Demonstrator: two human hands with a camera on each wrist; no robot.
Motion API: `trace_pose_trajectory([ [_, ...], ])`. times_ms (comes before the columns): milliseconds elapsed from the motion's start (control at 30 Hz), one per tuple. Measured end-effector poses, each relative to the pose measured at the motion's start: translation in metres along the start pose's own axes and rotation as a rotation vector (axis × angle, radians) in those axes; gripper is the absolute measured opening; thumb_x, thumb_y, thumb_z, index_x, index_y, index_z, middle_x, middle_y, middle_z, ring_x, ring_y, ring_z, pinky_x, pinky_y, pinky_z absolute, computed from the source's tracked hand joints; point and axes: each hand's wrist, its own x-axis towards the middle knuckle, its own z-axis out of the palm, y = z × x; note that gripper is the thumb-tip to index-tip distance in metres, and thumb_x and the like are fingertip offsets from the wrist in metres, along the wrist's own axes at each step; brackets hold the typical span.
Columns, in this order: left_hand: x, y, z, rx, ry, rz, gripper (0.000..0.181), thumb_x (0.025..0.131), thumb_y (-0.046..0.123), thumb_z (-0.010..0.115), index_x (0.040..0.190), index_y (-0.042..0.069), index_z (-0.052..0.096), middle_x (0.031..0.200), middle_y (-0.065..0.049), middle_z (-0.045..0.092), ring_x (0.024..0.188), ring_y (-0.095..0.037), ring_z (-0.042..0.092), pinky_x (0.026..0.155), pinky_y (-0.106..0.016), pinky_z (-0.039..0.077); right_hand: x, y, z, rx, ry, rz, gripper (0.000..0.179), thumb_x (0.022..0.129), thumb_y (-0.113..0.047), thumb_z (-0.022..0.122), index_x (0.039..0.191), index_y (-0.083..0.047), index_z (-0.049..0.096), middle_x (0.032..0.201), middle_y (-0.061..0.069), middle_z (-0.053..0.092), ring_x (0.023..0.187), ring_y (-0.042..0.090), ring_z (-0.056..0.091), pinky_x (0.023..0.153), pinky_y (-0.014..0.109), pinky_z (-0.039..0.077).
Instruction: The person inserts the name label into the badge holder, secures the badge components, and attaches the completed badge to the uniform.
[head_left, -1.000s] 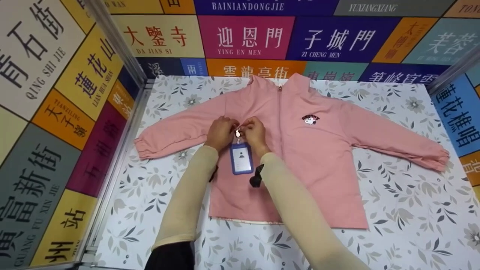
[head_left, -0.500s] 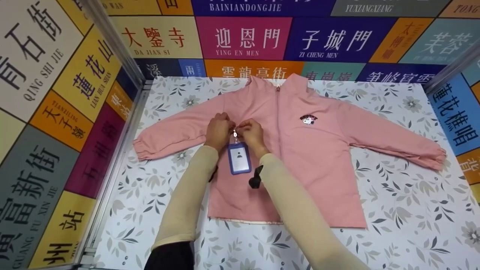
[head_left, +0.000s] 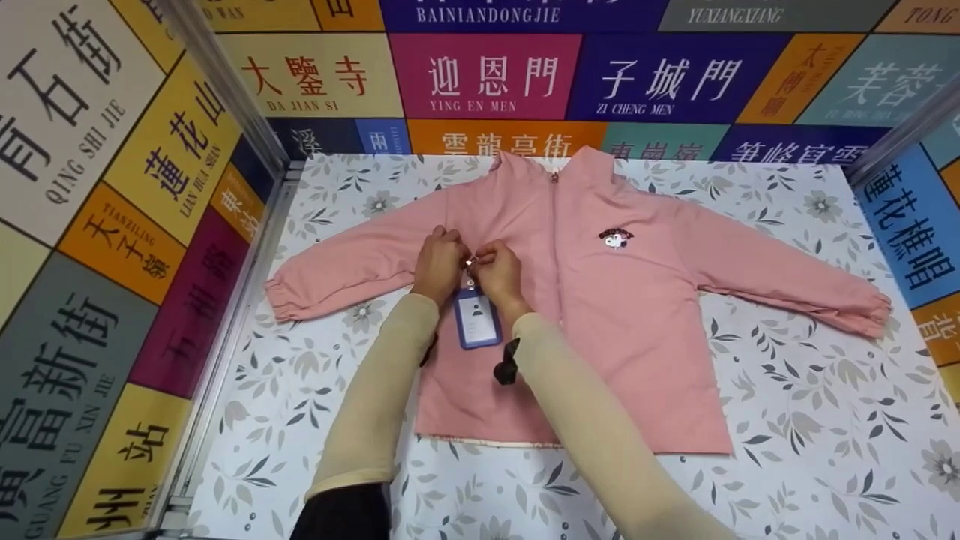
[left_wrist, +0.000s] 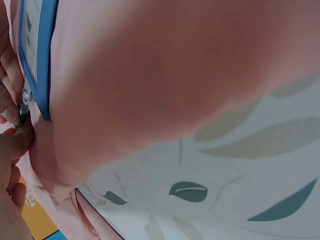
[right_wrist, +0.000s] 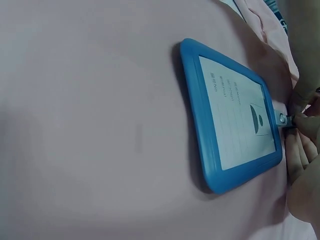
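A pink zip jacket lies spread with its front up. On its left half, as seen here, rests a blue-framed ID badge with a white card, also large in the right wrist view as a badge holder. A small metal clip joins the badge's top by a short snap strap. My right hand pinches this clip. Close against it, my left hand seems to pinch the jacket's cloth at the clip's upper end. Fingers partly hide the contact in every view.
A white leaf-patterned table bears the jacket. Printed panels with large characters stand behind and at the left. A black wrist-worn device hangs by the right sleeve. The jacket has a small dog patch.
The hands stay together at the clip with small finger shifts. My right hand has come slightly left and closer to the clip. The view has shifted slightly.
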Motion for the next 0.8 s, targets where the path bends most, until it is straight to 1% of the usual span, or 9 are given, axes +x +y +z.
trace_pose_trajectory([
  [133,0.0002,0.0001,0.0005,-0.029,-0.016,-0.006,0.018,0.085,-0.001,0.063,0.083,0.007,0.079,0.090,-0.010,0.066,0.090,-0.030,0.056,0.083,-0.041,0.049,-0.0001,0.0001,-0.0001,-0.009,0.004,-0.005,0.019,0.078,0.008,0.066,0.097,0.005,0.064,0.088,0.021,0.072,0.075,0.019,0.065,0.062,0.018,0.048],
  [233,0.0005,0.0002,0.0010,-0.034,-0.013,0.002,0.017,0.085,-0.001,0.064,0.083,0.006,0.079,0.090,-0.010,0.067,0.089,-0.029,0.056,0.083,-0.041,0.049,-0.0002,0.0004,-0.0007,-0.011,0.000,-0.011,0.020,0.078,0.009,0.065,0.097,0.006,0.063,0.088,0.021,0.072,0.076,0.020,0.066,0.062,0.018,0.048],
  [367,0.0003,0.0004,0.0013,-0.033,-0.007,0.006,0.016,0.084,-0.001,0.065,0.082,0.006,0.079,0.089,-0.010,0.067,0.089,-0.030,0.056,0.083,-0.041,0.049,-0.0002,0.0015,-0.0004,-0.014,-0.010,-0.018,0.021,0.078,0.009,0.065,0.098,0.007,0.063,0.089,0.020,0.072,0.079,0.023,0.068,0.065,0.017,0.049],
  [533,-0.0001,-0.0002,0.0031,-0.035,0.001,0.009,0.015,0.082,-0.002,0.066,0.082,0.006,0.079,0.089,-0.010,0.067,0.089,-0.030,0.056,0.083,-0.041,0.049,-0.0008,0.0018,0.0003,-0.010,-0.010,-0.013,0.022,0.078,0.010,0.065,0.099,0.008,0.063,0.090,0.021,0.071,0.082,0.026,0.069,0.068,0.020,0.050],
  [667,-0.0006,-0.0004,0.0040,-0.025,0.001,0.014,0.016,0.083,-0.003,0.065,0.083,0.005,0.079,0.090,-0.010,0.067,0.089,-0.030,0.056,0.083,-0.041,0.049,-0.0010,0.0017,0.0004,-0.007,-0.002,-0.011,0.022,0.076,0.010,0.064,0.098,0.007,0.063,0.087,0.019,0.071,0.080,0.024,0.068,0.067,0.019,0.050],
  [800,0.0000,-0.0002,0.0036,-0.012,0.011,0.033,0.015,0.083,-0.002,0.065,0.080,0.004,0.078,0.088,-0.011,0.067,0.089,-0.031,0.057,0.083,-0.042,0.049,-0.0004,0.0019,0.0008,-0.024,0.007,-0.042,0.021,0.075,0.011,0.064,0.096,0.007,0.063,0.083,0.016,0.071,0.078,0.027,0.070,0.066,0.019,0.050],
])
